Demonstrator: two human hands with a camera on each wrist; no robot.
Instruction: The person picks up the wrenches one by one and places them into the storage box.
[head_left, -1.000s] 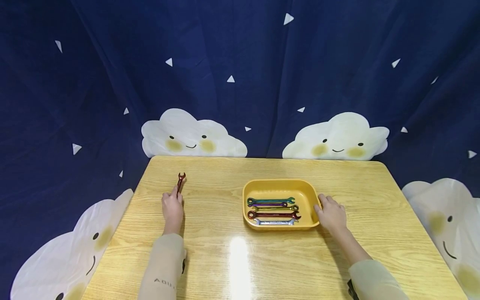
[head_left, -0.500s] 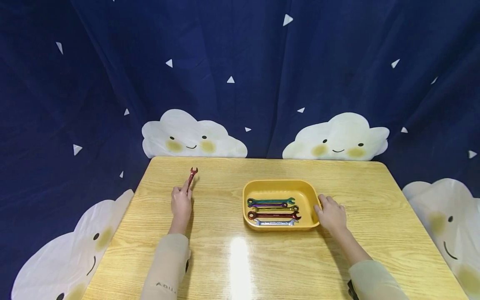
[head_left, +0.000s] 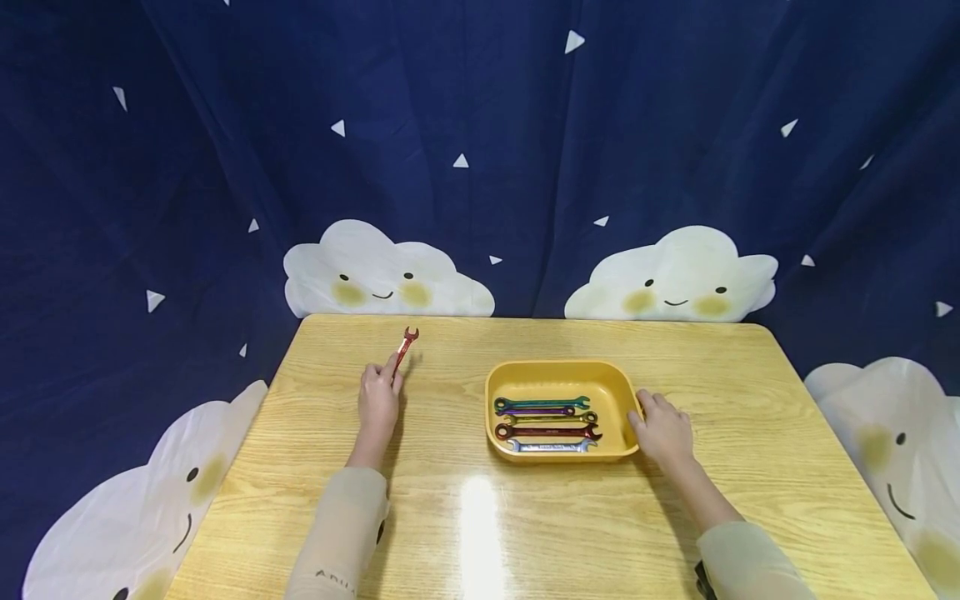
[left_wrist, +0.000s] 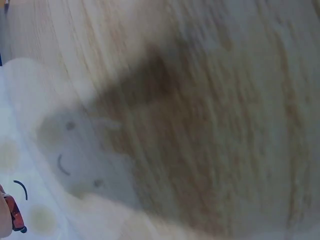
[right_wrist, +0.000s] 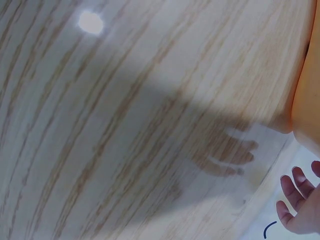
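Note:
In the head view my left hand (head_left: 378,396) holds a red combination wrench (head_left: 407,346) above the left part of the table, its open-ended head pointing away from me. The hand covers the wrench's near end. At the left wrist view's edge, only a bit of the red wrench (left_wrist: 15,215) shows. A yellow plastic tray (head_left: 618,392) sits right of centre. Inside lie several wrenches side by side: green (head_left: 543,402), purple (head_left: 534,410), gold (head_left: 551,417), dark red (head_left: 551,431) and silver (head_left: 551,446). My right hand (head_left: 663,429) holds the tray's right rim, thumb over the edge.
The light wooden table (head_left: 450,533) runs back to a dark blue curtain (head_left: 510,167) printed with white clouds and triangles. A bright light reflection (head_left: 480,533) lies on the tabletop in front of the tray.
My left hand has carried the red wrench to the right and a little farther back, toward the tray's side. The right hand and the tray have stayed in place.

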